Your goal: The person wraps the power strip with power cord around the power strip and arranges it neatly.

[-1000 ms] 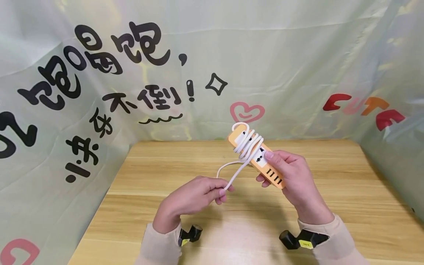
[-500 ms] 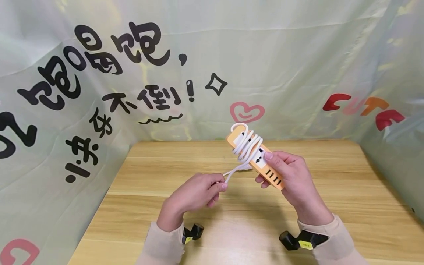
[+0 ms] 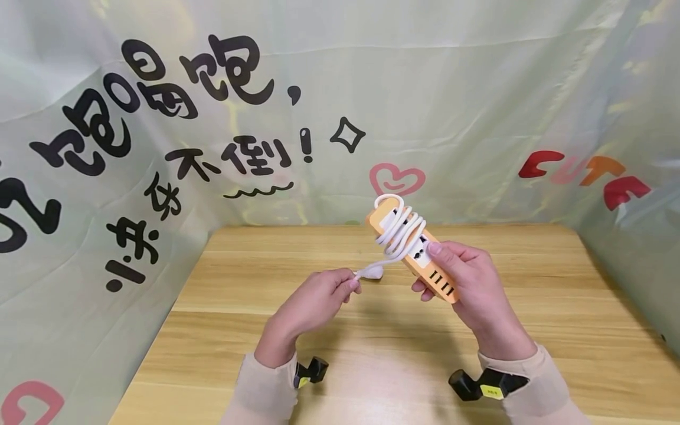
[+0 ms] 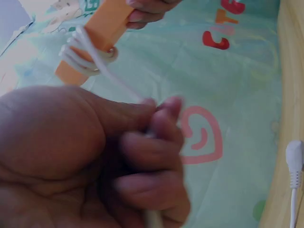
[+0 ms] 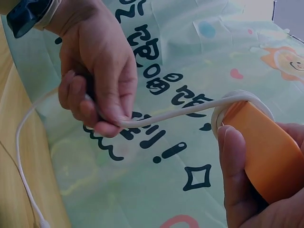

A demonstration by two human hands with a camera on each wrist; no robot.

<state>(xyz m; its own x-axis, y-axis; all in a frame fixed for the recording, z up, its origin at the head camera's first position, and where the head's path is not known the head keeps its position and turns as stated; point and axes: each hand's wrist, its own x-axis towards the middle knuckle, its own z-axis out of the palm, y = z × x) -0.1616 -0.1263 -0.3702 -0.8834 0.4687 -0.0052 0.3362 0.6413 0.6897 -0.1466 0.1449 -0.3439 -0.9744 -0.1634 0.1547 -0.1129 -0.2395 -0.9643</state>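
Observation:
My right hand [image 3: 473, 280] holds an orange power strip [image 3: 427, 273] by its lower end, thumb on the face beside a socket. The strip is tilted, its far end up to the left, above the table. Several turns of white cord [image 5: 166, 115] wrap its upper half. My left hand [image 3: 313, 304] pinches the cord between thumb and fingertips, left of the strip. From there the cord hangs down in a loop behind the fingers, as the right wrist view shows. Its white plug [image 4: 294, 154] lies on the table, partly behind the left fingertips in the head view.
The wooden table [image 3: 228, 366] spreads under both hands. A pale green printed cloth [image 3: 457, 106] rises at the back and both sides, with black lettering and a pink heart [image 3: 397, 179]. Black wrist-worn devices [image 3: 486, 383] sit at both sleeves.
My left hand has risen a little and drawn the cord across under the strip, so the stretch between them lies flatter. The right hand and strip have barely moved.

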